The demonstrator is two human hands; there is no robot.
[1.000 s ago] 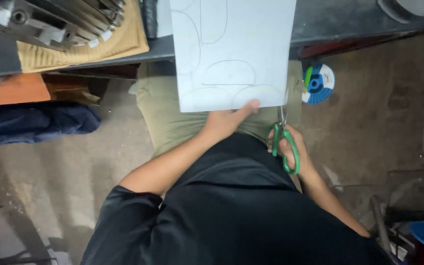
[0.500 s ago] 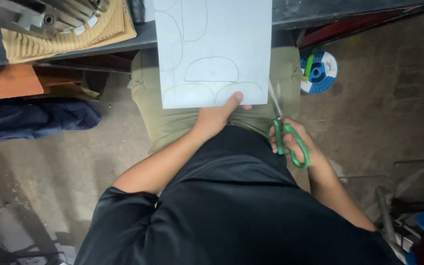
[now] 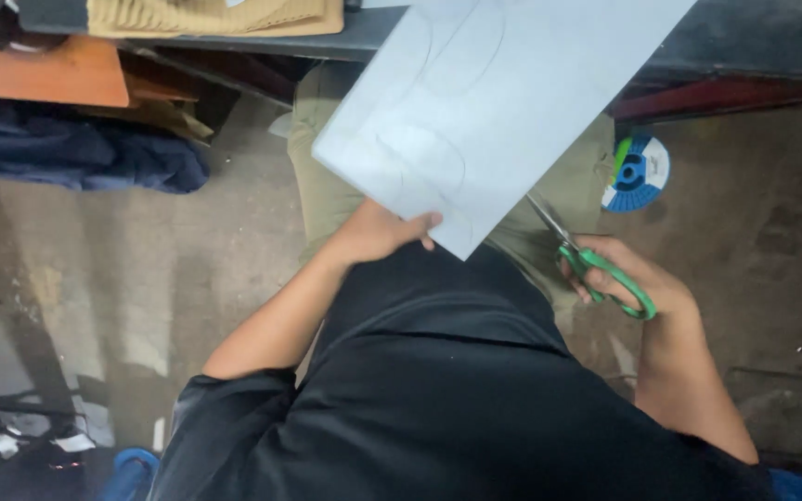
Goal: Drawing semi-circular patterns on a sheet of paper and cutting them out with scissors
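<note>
I note a blue disc [image 3: 636,173] on the floor [image 3: 754,223]. Dark blue cloth [image 3: 76,158] lies under an orange board [image 3: 48,72]; tan corrugated card [image 3: 215,16] sits on the bench [image 3: 744,42].

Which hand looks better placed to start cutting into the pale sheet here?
Probably the right hand: it already holds the green-handled scissors, blades pointing at the sheet edge. The left hand grips the sheet's lower edge, steadying it.

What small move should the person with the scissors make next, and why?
Probably slide the green-handled scissors forward into the sheet's edge. The right hand has the blades at the pale sheet, which the left hand holds at its lower edge, curves drawn on it.
</note>
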